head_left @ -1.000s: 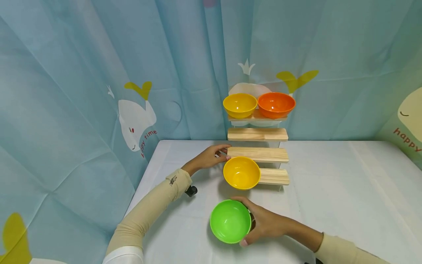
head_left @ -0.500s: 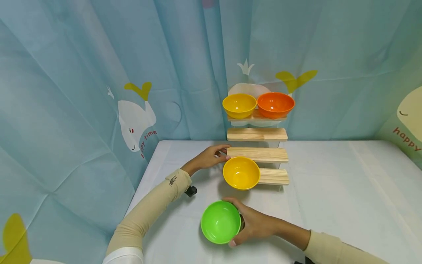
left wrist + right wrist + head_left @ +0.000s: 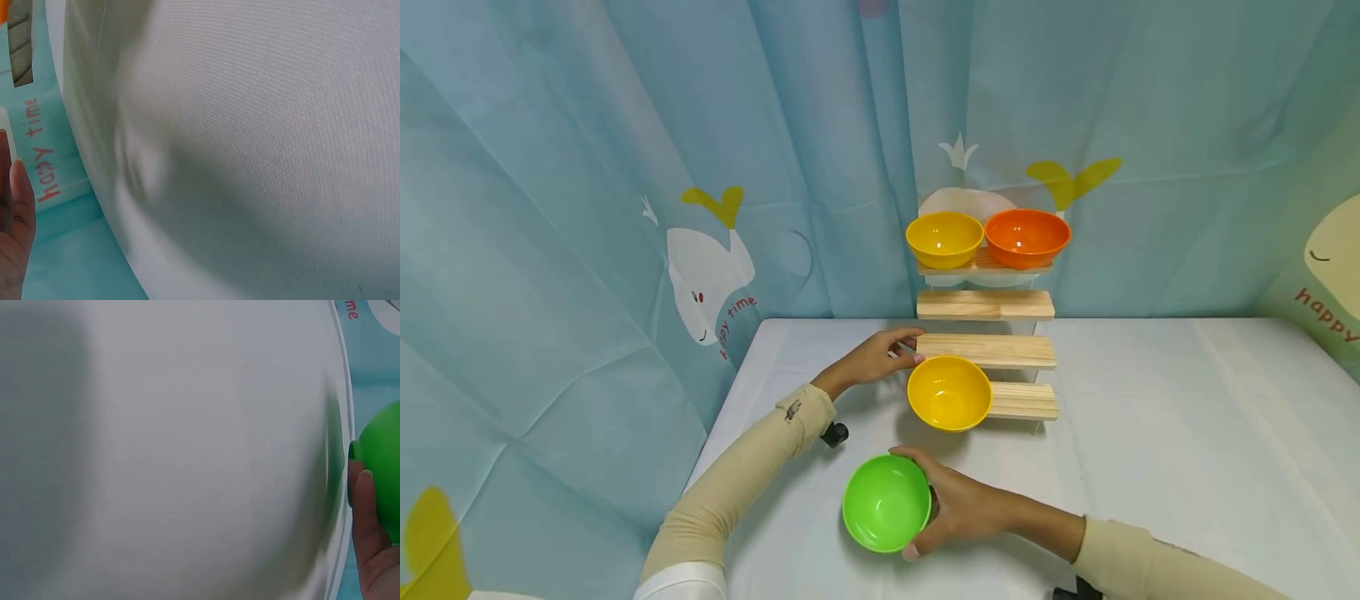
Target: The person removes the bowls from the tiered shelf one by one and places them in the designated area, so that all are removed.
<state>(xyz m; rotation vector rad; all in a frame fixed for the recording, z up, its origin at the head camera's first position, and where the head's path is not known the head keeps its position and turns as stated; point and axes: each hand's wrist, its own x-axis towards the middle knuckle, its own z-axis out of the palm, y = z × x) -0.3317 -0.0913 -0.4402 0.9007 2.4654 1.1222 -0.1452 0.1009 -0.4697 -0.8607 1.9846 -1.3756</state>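
My right hand (image 3: 966,504) grips a green bowl (image 3: 886,503) by its right side, fingers at the far rim and thumb at the near rim. In the right wrist view part of the green bowl (image 3: 384,469) shows beside the fingers (image 3: 365,519). My left hand (image 3: 872,357) holds the left end of a wooden tiered shelf (image 3: 987,351), its thumb close to a yellow bowl (image 3: 950,393) on the lowest tier. Whether that thumb touches the bowl cannot be told. On the top tier sit another yellow bowl (image 3: 945,239) and an orange bowl (image 3: 1027,237).
A white cloth (image 3: 1165,433) covers the table. Behind and to the left hangs a light blue curtain (image 3: 820,150) printed with whales. Wrist cameras show as black pieces (image 3: 835,434) under the sleeves.
My right hand has moved left across the front of the table with the green bowl in its grip. My left hand and the bowls on the shelf have stayed put.
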